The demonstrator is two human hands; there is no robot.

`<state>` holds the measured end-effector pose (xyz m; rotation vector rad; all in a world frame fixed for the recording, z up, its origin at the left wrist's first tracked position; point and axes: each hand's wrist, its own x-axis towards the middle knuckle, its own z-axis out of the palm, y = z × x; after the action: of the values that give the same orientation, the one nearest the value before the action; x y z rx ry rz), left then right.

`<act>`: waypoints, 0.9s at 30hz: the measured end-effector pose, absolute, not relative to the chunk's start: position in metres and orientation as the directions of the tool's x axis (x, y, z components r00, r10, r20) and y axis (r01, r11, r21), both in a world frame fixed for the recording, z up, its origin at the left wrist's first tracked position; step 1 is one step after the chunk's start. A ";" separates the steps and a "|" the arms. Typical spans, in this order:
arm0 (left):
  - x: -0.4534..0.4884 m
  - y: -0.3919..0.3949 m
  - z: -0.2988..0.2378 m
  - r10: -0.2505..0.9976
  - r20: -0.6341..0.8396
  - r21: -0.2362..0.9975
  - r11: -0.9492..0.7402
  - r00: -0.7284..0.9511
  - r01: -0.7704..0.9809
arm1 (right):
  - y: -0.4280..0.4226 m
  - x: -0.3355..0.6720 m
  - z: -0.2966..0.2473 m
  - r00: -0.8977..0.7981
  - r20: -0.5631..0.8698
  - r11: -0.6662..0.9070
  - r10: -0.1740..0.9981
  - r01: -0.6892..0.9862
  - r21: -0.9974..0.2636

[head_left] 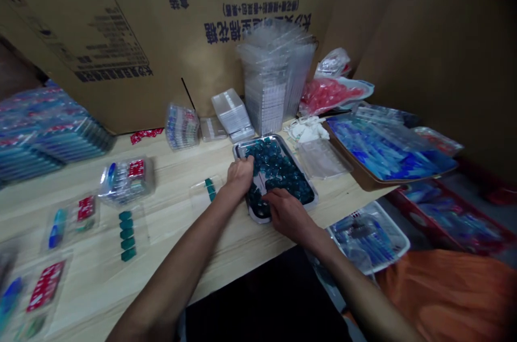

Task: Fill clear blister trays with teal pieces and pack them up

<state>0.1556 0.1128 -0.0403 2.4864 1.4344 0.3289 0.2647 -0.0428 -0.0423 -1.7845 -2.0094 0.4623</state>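
A dark tray with a pale rim lies on the table, holding many dark teal, glossy faceted pieces. My left hand is over the tray's left edge, fingers bent together; what they hold, if anything, is hidden. Over the near part of the tray, my right hand has its fingers curled in a pinch at the teal pieces; I cannot make out anything between them. Left of the tray, a clear plastic blister contains a few teal pieces. Another clear blister farther left carries a row of several.
Tall stacked clear plastic trays stand behind the tray. At right are a cardboard box of blue items and a white basket. Filled packs and a big stack of packs occupy the left. Cardboard walls the back.
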 end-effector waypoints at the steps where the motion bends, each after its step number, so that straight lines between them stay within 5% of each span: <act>1: 0.152 0.114 -0.043 0.876 0.093 0.370 -0.472 0.473 0.801 | -0.043 0.268 -0.044 -0.078 0.103 0.121 0.992 0.848 -0.517; 6: 0.135 0.112 -0.045 0.941 0.028 0.909 -0.164 0.336 0.383 | -0.028 0.283 -0.047 0.064 0.266 0.116 0.962 0.784 -0.610; 12: 0.129 0.075 -0.032 0.912 -0.152 0.980 0.189 0.380 -0.063 | 0.001 0.272 -0.040 0.208 0.275 0.069 0.939 0.667 -0.742; 21: 0.074 0.040 -0.017 0.910 -0.188 0.954 0.259 0.369 -0.151 | 0.008 0.238 -0.027 0.047 0.259 0.172 0.965 0.631 -0.756; 24: 0.031 0.038 -0.026 0.967 -0.137 0.990 0.142 0.216 -0.005 | -0.014 0.217 -0.025 -0.133 0.272 0.288 0.953 0.676 -0.679; 27: -0.004 0.034 -0.036 0.989 0.058 0.942 -0.098 0.133 0.321 | -0.043 0.190 -0.031 -0.404 0.162 0.423 0.900 0.724 -0.545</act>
<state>-0.0044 0.0340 -0.0364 1.5663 1.3149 0.9986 0.1900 -0.0431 -0.0309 -1.3791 -2.2496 0.5500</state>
